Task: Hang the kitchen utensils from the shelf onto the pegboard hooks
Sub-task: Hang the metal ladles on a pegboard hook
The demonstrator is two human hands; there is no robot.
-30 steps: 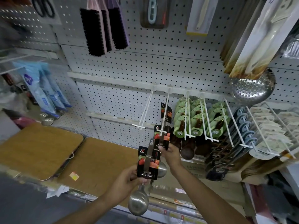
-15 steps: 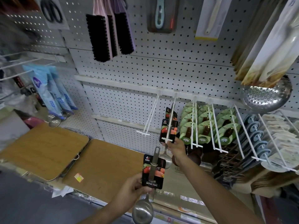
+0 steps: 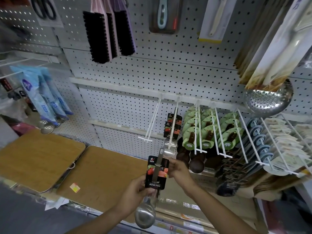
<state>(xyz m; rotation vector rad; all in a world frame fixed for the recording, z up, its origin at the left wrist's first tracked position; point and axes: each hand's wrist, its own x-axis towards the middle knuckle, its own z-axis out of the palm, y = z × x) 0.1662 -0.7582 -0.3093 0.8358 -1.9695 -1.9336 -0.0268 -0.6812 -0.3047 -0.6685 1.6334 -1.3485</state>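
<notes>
My left hand (image 3: 135, 195) grips a steel ladle (image 3: 145, 217) by its handle, just below its black card label (image 3: 157, 174), bowl hanging down. My right hand (image 3: 179, 169) touches the right edge of that card; whether its fingers pinch it is unclear. Straight above, a white double hook (image 3: 172, 132) on the pegboard (image 3: 152, 65) carries two ladles with the same black cards (image 3: 173, 129), their steel bowls (image 3: 168, 149) hanging under the hook's tip. To the left of it an empty white hook (image 3: 150, 127) sticks out.
Green-carded dark spoons (image 3: 202, 132), blue utensils (image 3: 260, 142) and pale packs (image 3: 287, 142) fill the hooks to the right. A perforated steel skimmer (image 3: 268, 102) hangs above them. Brushes (image 3: 104, 31) hang top centre. Two wooden boards (image 3: 38, 162) lie on the shelf at left.
My right hand has left the hanging ladle on the hook and come down to the card of the ladle in my left hand. The view has tilted slightly.
</notes>
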